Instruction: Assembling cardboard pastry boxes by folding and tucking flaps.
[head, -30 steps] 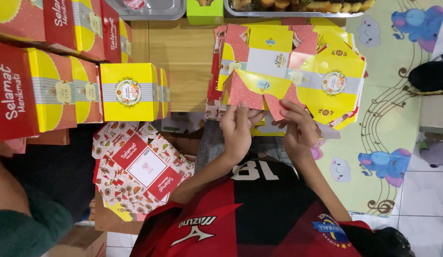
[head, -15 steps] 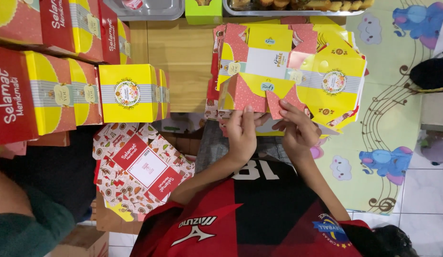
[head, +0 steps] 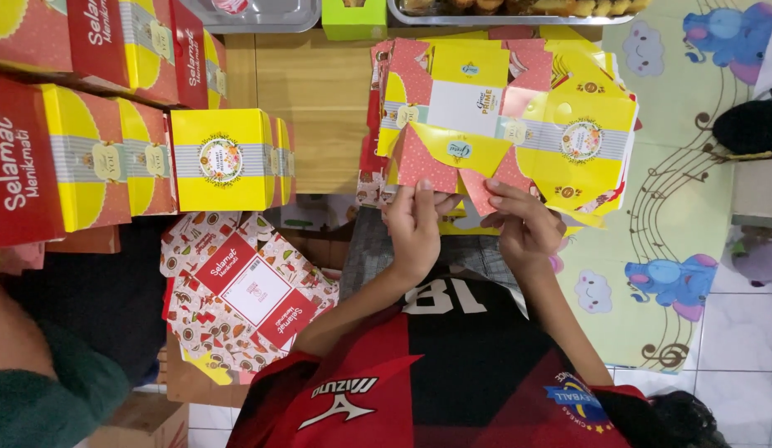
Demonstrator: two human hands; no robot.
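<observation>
While both hands pinch the lower edge of the flat box blank (head: 452, 153), the fold is moving: left hand (head: 415, 228) is closed on the red dotted flap at the blank's bottom-left corner, right hand (head: 523, 224) is closed on the matching flap at the bottom-right. Versus a second ago, both hands sit slightly higher and closer to the blank, and the two red flaps stand out more clearly from the yellow panel between them, so my read is the bottom flaps are being creased, box still flat, not erected. The blank lies on top of the stack of unfolded blanks (head: 585, 141), at the wooden counter's (head: 320, 108) right side. Further out nothing has shifted: finished yellow box (head: 220, 159) left of centre, row of red-yellow boxes (head: 79, 158) at far left, patterned red blank (head: 253, 290) lower left, metal tray (head: 262, 15) at top, another person's green sleeve (head: 46, 398) in the corner.
</observation>
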